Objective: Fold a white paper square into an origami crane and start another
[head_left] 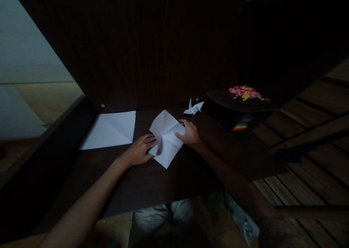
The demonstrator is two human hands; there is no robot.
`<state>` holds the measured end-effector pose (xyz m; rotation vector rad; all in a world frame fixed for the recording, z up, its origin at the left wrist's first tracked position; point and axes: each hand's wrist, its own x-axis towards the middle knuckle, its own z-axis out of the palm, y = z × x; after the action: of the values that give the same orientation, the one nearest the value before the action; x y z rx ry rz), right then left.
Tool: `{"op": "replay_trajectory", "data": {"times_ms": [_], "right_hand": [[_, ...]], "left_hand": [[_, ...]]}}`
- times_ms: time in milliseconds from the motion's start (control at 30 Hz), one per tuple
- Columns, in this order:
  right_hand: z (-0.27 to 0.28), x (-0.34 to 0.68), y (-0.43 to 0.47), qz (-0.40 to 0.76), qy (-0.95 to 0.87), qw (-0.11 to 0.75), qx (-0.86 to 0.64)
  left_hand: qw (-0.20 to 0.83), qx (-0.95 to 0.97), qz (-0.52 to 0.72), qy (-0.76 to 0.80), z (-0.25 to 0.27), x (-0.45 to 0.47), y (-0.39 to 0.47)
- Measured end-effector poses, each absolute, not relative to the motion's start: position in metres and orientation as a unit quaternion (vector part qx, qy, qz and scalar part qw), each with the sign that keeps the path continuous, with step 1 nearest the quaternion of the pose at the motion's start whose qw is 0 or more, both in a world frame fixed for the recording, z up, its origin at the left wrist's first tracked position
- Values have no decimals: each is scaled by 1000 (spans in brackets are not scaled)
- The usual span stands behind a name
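Observation:
A creased square of white paper (170, 150) lies on the dark desk in front of me, one corner pointing toward me. Its creases meet near the middle, and the left part stands up in a fold. My left hand (141, 149) has its fingers closed on the left corner, with the thumb near the lower edge. On the opposite side, my right hand (190, 133) pinches the right corner between thumb and fingers. Just beyond the sheet stands a folded white paper crane (194, 107), touched by neither hand.
A stack of white paper (111, 130) lies at the left by the desk's side panel (49, 142). Small colourful pieces (245, 92) are heaped on a dark raised shelf (218, 97) at the right. A dark back panel (152, 48) rises behind the desk (131, 182).

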<state>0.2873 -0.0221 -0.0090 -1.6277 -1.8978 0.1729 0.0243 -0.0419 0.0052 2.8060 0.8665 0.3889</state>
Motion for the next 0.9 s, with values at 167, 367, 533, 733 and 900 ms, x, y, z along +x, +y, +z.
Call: {"op": "replay_trajectory", "data": {"times_ms": [167,367,533,733,900], "right_hand": [[-4,275,-36,-88,-698,290,-649],[3,266,-50,-93,-761,182,-616],[-4,267,-50,-22,-786,163,-596],[-13,271,-53,44,-848,214,-483],[-7,270,-64,132,-878,219,-406]], "left_hand": [[75,945,87,306,11,24,-49],[87,954,73,277,11,20,-50],[70,945,83,307,7,26,-52],[55,936,104,332,1,33,-59],[53,932,108,342,-2,34,-61]]}}
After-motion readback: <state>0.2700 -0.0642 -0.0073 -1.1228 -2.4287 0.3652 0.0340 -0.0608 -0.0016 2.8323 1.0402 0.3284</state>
